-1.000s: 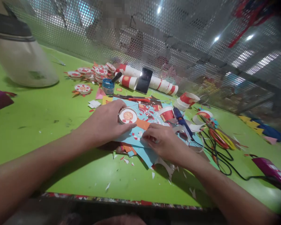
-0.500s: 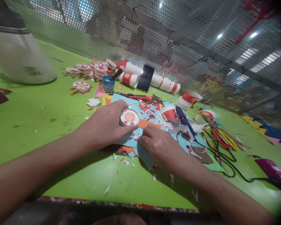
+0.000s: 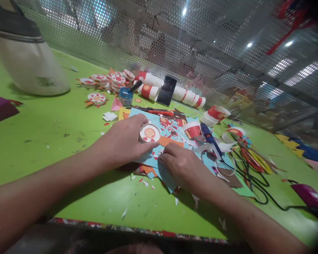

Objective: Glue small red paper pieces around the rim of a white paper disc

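Round white paper disc with a raised rim and an orange emblem [image 3: 149,133]: one, at the centre of the work area, above a light-blue paper sheet [image 3: 136,113], in the left hand.

Left hand [image 3: 127,139]: curled around the disc, fingers at its far left side, thumb stretched along its near edge.

Right hand [image 3: 180,163]: fingers bunched and lowered to the blue sheet, beside small red and white scraps; whether they pinch anything cannot be told.

Orange paper strip [image 3: 172,141]: one, between the disc and the right hand's knuckles.

Red-and-white paper cup [image 3: 192,130]: one, tilted, beyond the right hand. Blue glue gun [image 3: 211,139]: one, just right of the cup, with black cable trailing right.

Red-handled scissors [image 3: 161,112]: lying beyond the disc.

Small blue jar [image 3: 125,97]: one, a black-handled brush [image 3: 136,85] leaning out of it. Pink paper triangle [image 3: 117,105]: beside the jar.

Red-and-white decorated discs [image 3: 118,79]: several, piled behind the jar; another decorated disc [image 3: 96,98] apart, to the left.

Black phone [image 3: 167,91]: propped against a row of nested paper cups [image 3: 184,95].

Large whitish container with dark top [image 3: 33,67]: far left, on the green table [image 3: 82,197].
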Tool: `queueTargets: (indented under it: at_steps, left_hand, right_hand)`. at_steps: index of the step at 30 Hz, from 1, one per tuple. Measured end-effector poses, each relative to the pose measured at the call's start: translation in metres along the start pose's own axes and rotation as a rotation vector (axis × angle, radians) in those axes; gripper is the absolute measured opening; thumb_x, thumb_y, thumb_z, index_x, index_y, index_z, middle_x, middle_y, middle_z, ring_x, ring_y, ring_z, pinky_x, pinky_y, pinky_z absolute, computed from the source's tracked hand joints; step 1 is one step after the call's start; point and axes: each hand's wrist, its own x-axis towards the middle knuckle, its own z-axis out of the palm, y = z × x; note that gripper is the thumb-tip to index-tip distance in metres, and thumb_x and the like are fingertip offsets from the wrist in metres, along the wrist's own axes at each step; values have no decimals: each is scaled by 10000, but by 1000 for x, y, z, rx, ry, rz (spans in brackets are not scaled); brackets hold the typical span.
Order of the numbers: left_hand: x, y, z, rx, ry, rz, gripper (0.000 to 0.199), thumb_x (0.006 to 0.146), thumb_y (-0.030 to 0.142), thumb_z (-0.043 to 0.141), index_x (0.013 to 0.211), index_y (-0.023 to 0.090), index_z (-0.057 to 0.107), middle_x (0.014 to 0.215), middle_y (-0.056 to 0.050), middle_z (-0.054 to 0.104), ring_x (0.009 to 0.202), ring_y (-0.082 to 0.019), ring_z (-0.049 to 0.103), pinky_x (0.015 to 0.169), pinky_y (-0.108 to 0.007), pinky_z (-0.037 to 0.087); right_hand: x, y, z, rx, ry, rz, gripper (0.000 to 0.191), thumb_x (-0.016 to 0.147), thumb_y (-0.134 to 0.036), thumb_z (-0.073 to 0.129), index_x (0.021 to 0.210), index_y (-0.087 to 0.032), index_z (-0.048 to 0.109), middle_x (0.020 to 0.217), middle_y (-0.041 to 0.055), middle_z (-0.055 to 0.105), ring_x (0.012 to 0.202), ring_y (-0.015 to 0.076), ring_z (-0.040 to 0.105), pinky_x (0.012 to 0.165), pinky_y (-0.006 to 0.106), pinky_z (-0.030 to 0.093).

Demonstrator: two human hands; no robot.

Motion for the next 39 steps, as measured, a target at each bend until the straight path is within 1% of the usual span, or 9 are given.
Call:
queueTargets:
  at_steps: [6,13,17,21,24,29,33,36,39]
  left_hand:
    - [0,-1,0,1,-12,1,447,793,476,579,1096,147,576,1002,-117,696,795,-270,667,699,-357,467]
    - [0,-1,-1,21,0,21,409,813,481,553,1052,150,582,978,-114,693,772,-262,654,675,-354,455]
    - [-1,-1,-1,15,-3,25,398,820,473,556,1058,155,578,986,-111,692,802,-264,656,692,-353,460]
    - [-1,0,-2,13,-21,7,428,811,485,574,1086,157,573,1022,-115,689,838,-269,658,713,-353,468]
    - [-2,2,-5,16,-41,17,422,822,481,570,1084,151,569,1042,-125,682,868,-278,658,727,-358,467]
    - [-7,6,-6,60,-86,67,373,856,464,545,1071,159,552,1096,-140,657,940,-302,646,744,-376,463]
    - [-10,8,-1,110,-99,120,293,870,424,536,1021,173,537,1027,-119,657,840,-269,641,671,-345,441]
    - [-13,13,0,134,-117,143,269,874,420,529,1001,183,523,980,-102,659,750,-238,621,620,-323,412]
    - [-14,16,0,143,-140,155,265,888,425,504,992,181,517,950,-97,653,711,-229,604,603,-323,398]
  right_hand:
    - [7,2,-7,60,-155,29,197,938,-107,548,771,-83,648,767,88,592,657,165,474,545,301,330]
    - [5,1,-5,-8,-80,-83,219,947,-71,495,791,-73,648,767,110,598,711,203,475,563,324,334]
    - [2,2,-4,35,-78,-54,287,971,-80,432,780,-89,646,767,101,592,700,193,465,567,317,348]
    - [-1,8,-3,188,-46,37,285,957,-85,443,778,-95,665,780,96,606,686,172,501,584,295,391]
    - [-3,14,-11,379,57,128,242,932,-86,477,822,-90,692,778,91,641,695,164,558,612,289,424]
    - [-5,23,-35,930,187,463,138,875,-206,621,785,-143,704,715,26,657,636,118,561,604,260,437]
    - [-3,22,-39,1306,222,635,139,810,-290,695,750,-165,706,632,-23,592,541,85,486,518,233,396]
    - [2,16,-34,1342,200,668,146,791,-296,699,749,-156,709,642,-19,592,548,91,495,525,245,404]
    - [7,11,-30,1216,182,639,138,809,-259,656,746,-147,704,670,-2,610,590,109,522,555,262,419]
